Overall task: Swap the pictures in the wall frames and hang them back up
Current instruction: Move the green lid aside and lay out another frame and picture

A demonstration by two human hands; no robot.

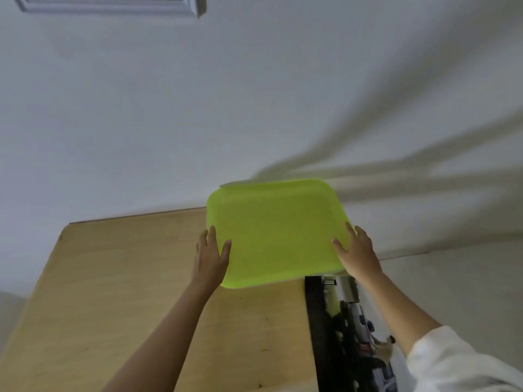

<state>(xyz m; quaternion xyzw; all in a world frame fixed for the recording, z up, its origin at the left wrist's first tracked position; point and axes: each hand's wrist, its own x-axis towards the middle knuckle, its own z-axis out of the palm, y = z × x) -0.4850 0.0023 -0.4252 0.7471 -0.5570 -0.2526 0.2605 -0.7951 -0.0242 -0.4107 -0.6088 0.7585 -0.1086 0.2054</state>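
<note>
A lime-green plastic tray (277, 233) is held up above the far end of the wooden table (127, 292), tilted toward me. My left hand (210, 257) grips its left edge with the thumb on top. On the right edge, my right hand (358, 253) holds it the same way. A black picture frame (319, 329) with a picture (365, 329) lies flat on the table's right side, below the tray and partly hidden by my right arm. A white picture frame (113, 7) hangs on the wall at the top left, only its lower edge showing.
The white wall (254, 108) stands right behind the table. The table's left edge (36, 290) drops off toward the floor at the lower left. Shadows of my arms fall across the wall on the right.
</note>
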